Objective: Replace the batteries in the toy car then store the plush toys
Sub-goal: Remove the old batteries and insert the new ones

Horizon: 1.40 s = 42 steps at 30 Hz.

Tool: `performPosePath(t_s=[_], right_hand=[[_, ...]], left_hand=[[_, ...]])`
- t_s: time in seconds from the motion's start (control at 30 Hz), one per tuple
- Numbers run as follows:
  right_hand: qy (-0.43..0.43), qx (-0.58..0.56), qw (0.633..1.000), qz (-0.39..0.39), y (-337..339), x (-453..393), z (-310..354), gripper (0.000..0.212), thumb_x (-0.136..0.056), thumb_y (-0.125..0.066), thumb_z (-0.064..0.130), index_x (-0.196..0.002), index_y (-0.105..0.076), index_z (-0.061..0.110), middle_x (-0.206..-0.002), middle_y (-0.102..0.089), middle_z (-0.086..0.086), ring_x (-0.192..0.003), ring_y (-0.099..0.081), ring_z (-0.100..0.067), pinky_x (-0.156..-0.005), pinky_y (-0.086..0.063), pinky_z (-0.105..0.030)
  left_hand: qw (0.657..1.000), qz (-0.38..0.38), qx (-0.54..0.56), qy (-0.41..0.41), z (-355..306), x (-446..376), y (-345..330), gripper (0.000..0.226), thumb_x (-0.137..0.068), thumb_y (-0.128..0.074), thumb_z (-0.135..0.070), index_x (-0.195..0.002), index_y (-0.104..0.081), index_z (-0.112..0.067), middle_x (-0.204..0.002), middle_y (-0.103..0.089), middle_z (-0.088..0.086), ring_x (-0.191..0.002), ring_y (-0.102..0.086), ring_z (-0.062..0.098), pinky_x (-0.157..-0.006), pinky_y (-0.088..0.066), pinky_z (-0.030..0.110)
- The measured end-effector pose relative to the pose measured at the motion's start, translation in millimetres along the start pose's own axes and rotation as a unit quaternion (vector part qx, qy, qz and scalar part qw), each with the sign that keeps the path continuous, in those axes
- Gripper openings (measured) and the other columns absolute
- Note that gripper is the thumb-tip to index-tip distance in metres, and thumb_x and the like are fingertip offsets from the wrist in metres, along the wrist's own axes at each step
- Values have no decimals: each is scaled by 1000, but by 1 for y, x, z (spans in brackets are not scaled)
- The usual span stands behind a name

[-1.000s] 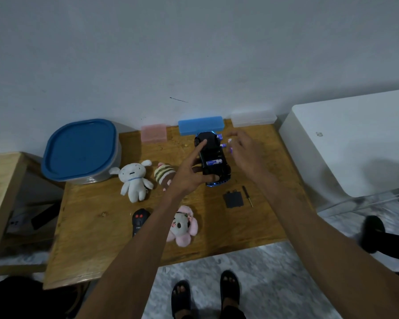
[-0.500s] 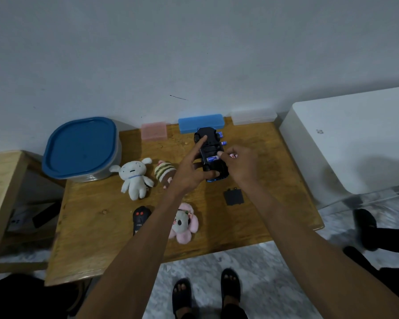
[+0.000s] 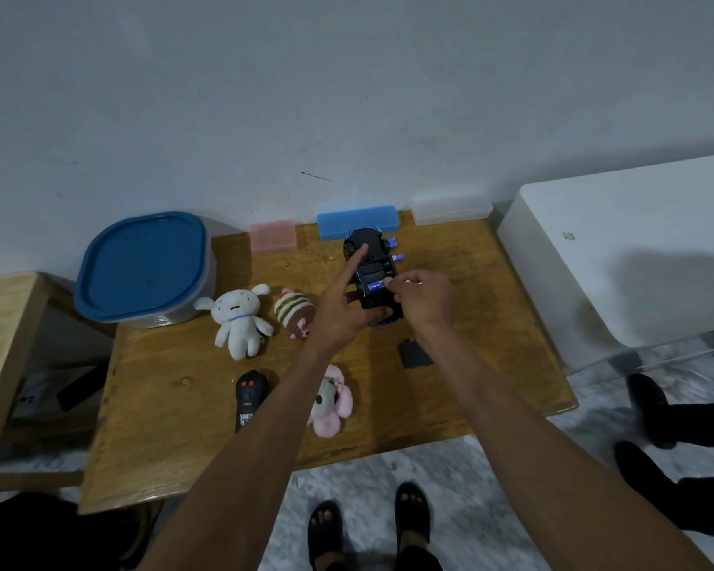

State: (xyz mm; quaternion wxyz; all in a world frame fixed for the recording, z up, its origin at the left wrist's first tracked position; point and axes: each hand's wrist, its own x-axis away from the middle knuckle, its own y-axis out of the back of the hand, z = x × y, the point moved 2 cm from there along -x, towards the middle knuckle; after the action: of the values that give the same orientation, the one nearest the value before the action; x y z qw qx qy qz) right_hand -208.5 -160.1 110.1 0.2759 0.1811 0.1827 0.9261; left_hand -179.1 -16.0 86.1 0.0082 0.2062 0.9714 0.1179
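The black toy car point(image 3: 369, 261) lies upside down near the back of the wooden table point(image 3: 174, 385). My left hand point(image 3: 343, 311) grips its near end, forefinger stretched along the underside. My right hand point(image 3: 423, 300) pinches a blue battery point(image 3: 375, 285) at the open battery bay. Two more blue batteries point(image 3: 392, 249) lie beside the car's right side. The black battery cover point(image 3: 415, 354) rests on the table in front. A white plush point(image 3: 238, 317), a striped plush point(image 3: 293, 311) and a pink plush point(image 3: 332, 399) lie to the left and front.
A grey tub with a blue lid point(image 3: 143, 269) stands at the back left. Pink point(image 3: 273, 236), blue point(image 3: 357, 221) and clear point(image 3: 452, 210) small boxes line the wall. A black remote point(image 3: 250, 399) lies near the front. A white appliance point(image 3: 635, 249) stands to the right.
My right hand has moved from beside the car's far end down to the battery bay and now pinches a battery there. My left hand has kept its hold on the car.
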Motion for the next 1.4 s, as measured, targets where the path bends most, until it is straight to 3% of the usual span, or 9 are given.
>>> performPosePath(t_s=[0.17, 0.33, 0.47, 0.67, 0.8, 1.0, 1.17, 1.3, 1.4], right_hand=[[-6, -67, 998, 1, 0, 1, -4, 16, -84, -78, 29, -82, -70, 16, -73, -71, 0, -72, -69, -15, -74, -59, -40], [73, -51, 996, -15, 4, 5, 9, 15, -87, -77, 25, -82, -65, 16, -85, -69, 4, -78, -64, -5, -59, -45, -17], [104, -35, 994, -12, 3, 2, 12, 15, -86, -77, 22, -81, -63, 19, -82, -66, 7, -80, -64, -8, -62, -50, -21], [99, -19, 995, 0, 2, -3, 17, 16, -90, -72, 19, -106, -69, 15, -95, -64, 8, -79, -59, 0, -54, -43, -2], [72, -44, 996, 9, 13, -15, 21, 17, -97, -54, 17, -101, -70, 16, -88, -69, 2, -80, -64, -7, -68, -54, -24], [71, 7, 997, 20, 22, -25, 18, 29, -105, -44, 28, -106, -69, 13, -94, -61, 2, -76, -51, -2, -63, -40, -16], [43, -12, 997, 56, 19, -25, 0, 34, -103, -48, 41, -107, -62, 11, -83, -67, -4, -65, -66, -16, -66, -58, -33], [20, -50, 995, 88, 16, -22, -19, 27, -103, -52, 32, -112, -60, 9, -79, -66, -9, -58, -67, -18, -60, -61, -37], [33, -22, 996, 80, 15, -23, -32, 17, -103, -53, 24, -109, -63, 12, -82, -65, -6, -60, -62, -15, -52, -53, -27]], left_hand=[[1000, 5, -1, 12, 2, -3, -2, 104, -73, -87, -3, -155, -33, -37, -135, -52, -21, -117, -55, -10, -94, -56, 27], [1000, -10, 8, 1, 4, -4, -8, 102, -74, -87, -8, -156, -32, -35, -148, -50, -4, -122, -55, 2, -93, -58, 29], [1000, 7, 12, 13, 6, -4, -13, 102, -74, -87, -4, -156, -33, -33, -147, -52, -1, -128, -54, 12, -92, -57, 28], [999, 14, 32, 25, 12, 1, -18, 100, -76, -85, -4, -156, -33, -33, -143, -51, -10, -125, -53, 1, -93, -57, 30], [998, 11, 41, 41, 12, -2, -12, 103, -72, -89, -11, -151, -35, -47, -149, -49, -3, -132, -52, 15, -98, -56, 42], [993, 53, 57, 87, 20, -9, -2, 107, -72, -86, 1, -154, -32, -43, -150, -47, 3, -135, -50, 24, -94, -58, 34], [985, 74, 64, 145, 31, -15, 3, 109, -74, -80, 11, -158, -26, -30, -143, -45, 3, -131, -48, 22, -86, -59, 27], [981, 73, 51, 173, 47, -20, 4, 110, -71, -81, 12, -157, -27, -30, -153, -40, 10, -140, -42, 28, -106, -49, 50], [976, 84, 45, 197, 54, -20, 2, 112, -72, -81, 11, -157, -25, -36, -155, -41, 8, -137, -46, 29, -109, -46, 52]])
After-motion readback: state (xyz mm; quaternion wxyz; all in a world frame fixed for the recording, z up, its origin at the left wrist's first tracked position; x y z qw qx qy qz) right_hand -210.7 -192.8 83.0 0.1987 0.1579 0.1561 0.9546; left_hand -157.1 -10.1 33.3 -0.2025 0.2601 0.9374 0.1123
